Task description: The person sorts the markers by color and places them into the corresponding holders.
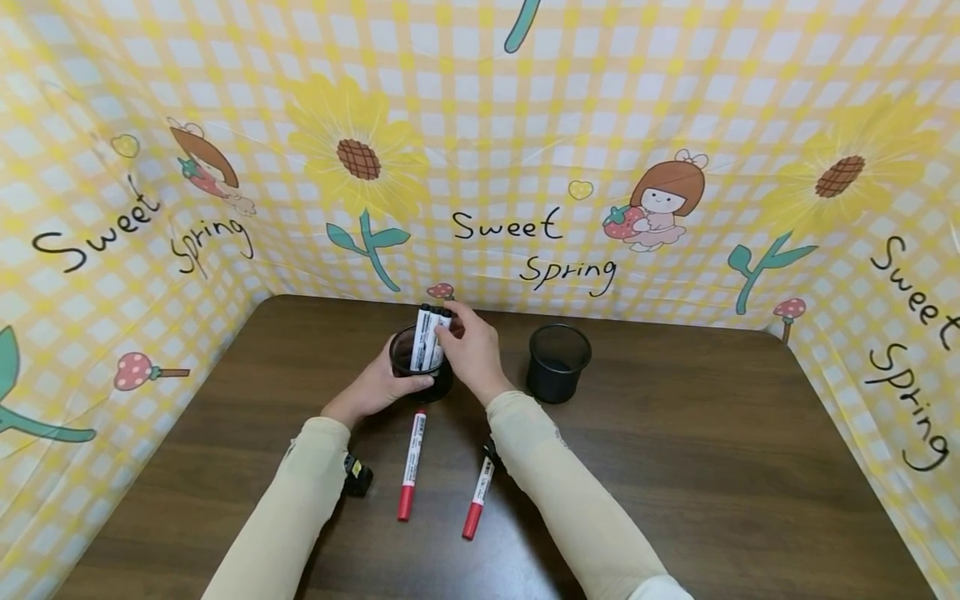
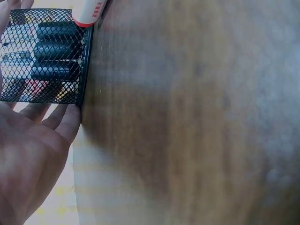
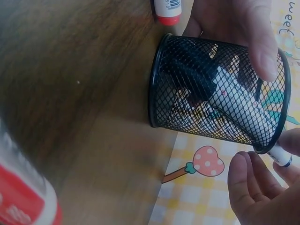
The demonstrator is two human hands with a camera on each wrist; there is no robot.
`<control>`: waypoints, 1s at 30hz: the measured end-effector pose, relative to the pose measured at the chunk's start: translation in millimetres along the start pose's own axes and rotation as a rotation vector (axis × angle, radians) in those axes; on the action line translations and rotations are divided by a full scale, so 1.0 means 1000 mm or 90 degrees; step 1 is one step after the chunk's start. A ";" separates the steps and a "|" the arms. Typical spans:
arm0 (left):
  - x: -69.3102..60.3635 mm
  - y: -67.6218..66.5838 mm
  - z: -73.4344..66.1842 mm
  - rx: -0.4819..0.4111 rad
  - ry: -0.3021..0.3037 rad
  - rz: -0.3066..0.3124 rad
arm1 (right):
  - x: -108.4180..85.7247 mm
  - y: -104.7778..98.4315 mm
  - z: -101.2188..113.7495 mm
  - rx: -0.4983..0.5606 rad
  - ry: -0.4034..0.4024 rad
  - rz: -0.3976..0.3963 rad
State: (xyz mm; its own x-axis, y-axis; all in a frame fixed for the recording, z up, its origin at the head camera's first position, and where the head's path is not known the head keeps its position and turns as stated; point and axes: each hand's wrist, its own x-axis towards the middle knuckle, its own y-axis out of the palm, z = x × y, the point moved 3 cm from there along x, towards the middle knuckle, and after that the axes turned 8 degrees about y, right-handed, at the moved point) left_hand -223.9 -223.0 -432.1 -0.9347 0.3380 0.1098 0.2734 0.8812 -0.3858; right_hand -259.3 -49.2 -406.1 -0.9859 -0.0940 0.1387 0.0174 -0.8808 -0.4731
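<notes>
My left hand (image 1: 381, 385) grips a black mesh pen cup (image 3: 168, 117) round its side, thumb toward me. Several white markers (image 1: 427, 340) with black caps stand upright inside it, their dark lower ends seen through the mesh in both wrist views. At the rim, my right hand (image 1: 477, 348) pinches the top of the markers between thumb and fingers; exactly how many it holds I cannot tell. In the right wrist view, a white marker end (image 3: 281, 155) sticks out past the rim beside the right fingertips.
A second black mesh pen cup (image 1: 558, 365) stands to the right. Two red-capped white markers, one left (image 1: 412, 467) and one right (image 1: 478, 500), lie on the brown table (image 1: 675, 467) nearer me. A yellow checked cloth (image 1: 480, 150) hangs behind and at the sides.
</notes>
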 end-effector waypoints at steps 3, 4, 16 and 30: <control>0.000 0.000 -0.001 0.000 0.006 -0.003 | 0.000 -0.004 0.002 0.000 -0.003 -0.001; 0.000 0.000 -0.001 -0.001 0.008 -0.003 | 0.000 -0.005 0.002 0.002 -0.003 -0.002; -0.002 0.000 -0.003 -0.008 0.006 0.000 | -0.008 -0.048 0.022 -0.019 -0.058 -0.005; 0.009 0.000 0.036 -0.007 0.028 -0.015 | -0.015 -0.129 0.004 -0.086 -0.081 -0.013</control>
State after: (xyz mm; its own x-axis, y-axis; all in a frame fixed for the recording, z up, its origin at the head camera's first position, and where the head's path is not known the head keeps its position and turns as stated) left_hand -240.3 -232.0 -464.5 -0.9304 0.3305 0.1587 0.2537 0.8929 -0.3720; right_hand -245.7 63.5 -343.7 -0.9568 -0.1419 0.2538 -0.0331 -0.8141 -0.5798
